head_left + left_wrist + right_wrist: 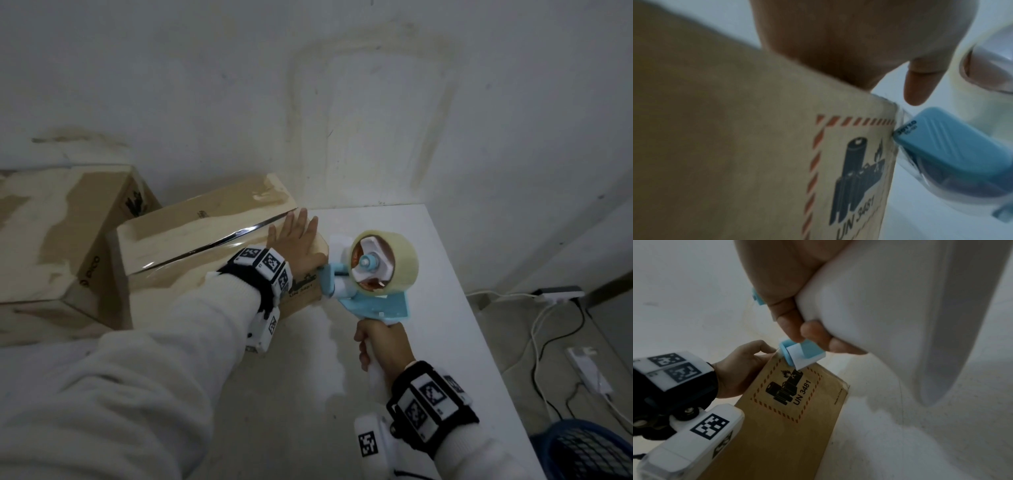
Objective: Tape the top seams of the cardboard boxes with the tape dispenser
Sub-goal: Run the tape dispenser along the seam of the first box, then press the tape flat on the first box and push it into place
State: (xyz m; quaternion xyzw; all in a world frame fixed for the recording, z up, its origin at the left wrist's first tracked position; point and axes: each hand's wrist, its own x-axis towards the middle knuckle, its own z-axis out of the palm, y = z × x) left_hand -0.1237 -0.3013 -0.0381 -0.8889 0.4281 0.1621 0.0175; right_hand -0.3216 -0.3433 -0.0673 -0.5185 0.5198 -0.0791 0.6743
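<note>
— why is the left hand [297,240] being laid flat on the near cardboard box [191,240]?

— the box is being steadied by it. the fingers are being kept straight and pressed on the top at the right-hand end, beside the seam [219,244], so nothing is being grasped (only the thumb is seen hanging past the edge in the left wrist view). presumably the box is being kept from sliding under the pull of the tape.

— and the tape dispenser [373,274]?

— its white handle is being clenched by the right hand [380,346], fingers wrapped round it. the blue nose is being held against the end face of the box, just under the top edge, by the battery warning label [791,392]. a glossy strip is already lying along the seam, so the tape is probably being carried over the edge and cut here.

— where is everything being kept?

— the box is resting on the white table [428,342], near the wall. a second box [61,233] is being left just beside it, to the left (whether its seam is taped cannot be told).
</note>
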